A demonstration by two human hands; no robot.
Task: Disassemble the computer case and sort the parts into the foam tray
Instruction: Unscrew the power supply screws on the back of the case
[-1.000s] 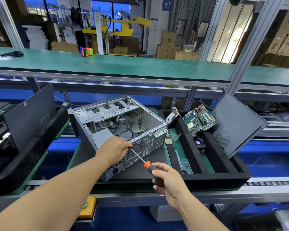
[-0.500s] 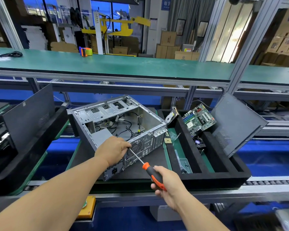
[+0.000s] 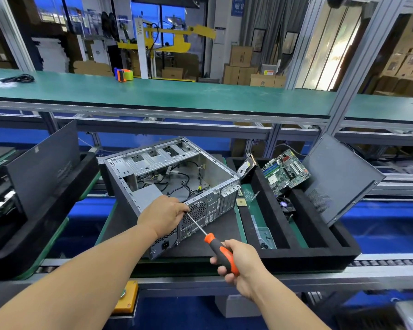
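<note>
A packing hall with stacked cardboard boxes lies behind a long green shelf; below it, on the worktop, the open computer case [image 3: 174,186] sits just left of the black foam tray [image 3: 320,256]. A circuit board [image 3: 285,171] and a side panel [image 3: 339,179] already lean in the tray. My left hand [image 3: 163,216] grips the case's near rear edge, fingers curled over it. My right hand [image 3: 239,265] is clamped on the screwdriver [image 3: 218,246], its tip at the rear panel beside the fan grille. I judge a rear screw is being loosened; next I need steady turning, then to catch the screw.
</note>
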